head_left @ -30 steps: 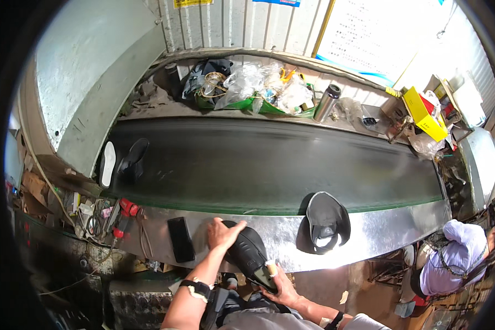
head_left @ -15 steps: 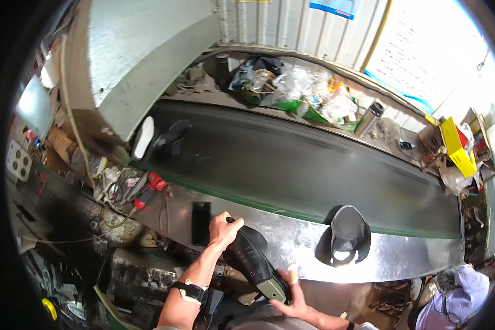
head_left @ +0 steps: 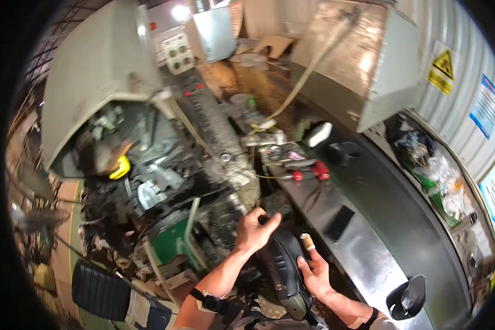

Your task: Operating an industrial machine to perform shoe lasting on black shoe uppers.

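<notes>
A black shoe (head_left: 283, 264) with an olive-green end slants in front of my body, that end lowest and nearest me. My left hand (head_left: 254, 231) is closed round its upper, far end. Along the shoe's right side is my right hand (head_left: 315, 274), thumb against or very near the black surface. The right index finger stands up, apart from the thumb, with a tan cover (head_left: 307, 241) on its tip. Whether its other fingers touch the shoe, I cannot tell.
At right, a metal ledge (head_left: 363, 258) borders a dark conveyor belt (head_left: 401, 209). A phone (head_left: 340, 223) and black shoe upper (head_left: 407, 300) lie on the ledge side. A white sole (head_left: 319, 135) and red-handled tool (head_left: 320, 170) lie farther off. At left stands a grimy hooded machine (head_left: 104, 82).
My view has swung left, bringing the hooded machine into sight. The shoe has come away from the ledge with my left hand. My right hand has moved from its green end up its side.
</notes>
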`<state>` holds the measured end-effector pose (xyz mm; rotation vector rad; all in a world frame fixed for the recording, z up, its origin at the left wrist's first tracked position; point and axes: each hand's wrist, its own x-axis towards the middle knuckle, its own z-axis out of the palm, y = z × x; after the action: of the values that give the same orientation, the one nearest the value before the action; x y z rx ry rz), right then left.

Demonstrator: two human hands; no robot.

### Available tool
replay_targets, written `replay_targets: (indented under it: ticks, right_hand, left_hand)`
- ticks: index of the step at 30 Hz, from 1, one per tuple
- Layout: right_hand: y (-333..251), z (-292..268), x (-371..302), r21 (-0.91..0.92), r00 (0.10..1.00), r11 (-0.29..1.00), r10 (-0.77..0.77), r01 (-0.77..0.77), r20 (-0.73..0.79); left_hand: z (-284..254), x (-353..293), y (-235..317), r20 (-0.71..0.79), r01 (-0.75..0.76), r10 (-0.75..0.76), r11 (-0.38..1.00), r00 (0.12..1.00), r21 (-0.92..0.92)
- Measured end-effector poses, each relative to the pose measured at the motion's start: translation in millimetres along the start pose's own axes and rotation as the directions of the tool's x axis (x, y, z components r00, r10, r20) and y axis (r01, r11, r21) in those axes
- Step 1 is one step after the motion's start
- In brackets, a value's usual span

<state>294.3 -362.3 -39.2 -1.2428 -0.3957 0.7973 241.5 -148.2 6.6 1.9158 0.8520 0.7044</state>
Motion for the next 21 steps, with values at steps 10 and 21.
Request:
replay_targets:
  ticks: [10, 21]
  right_hand:
    - [35, 265, 43, 0.138, 0.958, 0.971, 0.161, -0.197, 0.237]
    - [52, 386, 77, 0.213, 0.942, 0.937, 0.223, -0.278, 0.251]
  left_hand:
    - [-269, -80, -61, -0.437, -0.001, -0.387, 0.748, 0.812, -0.664]
    - [-327, -86, -124, -0.290, 0.120, -0.636, 0.520, 0.715, -0.846]
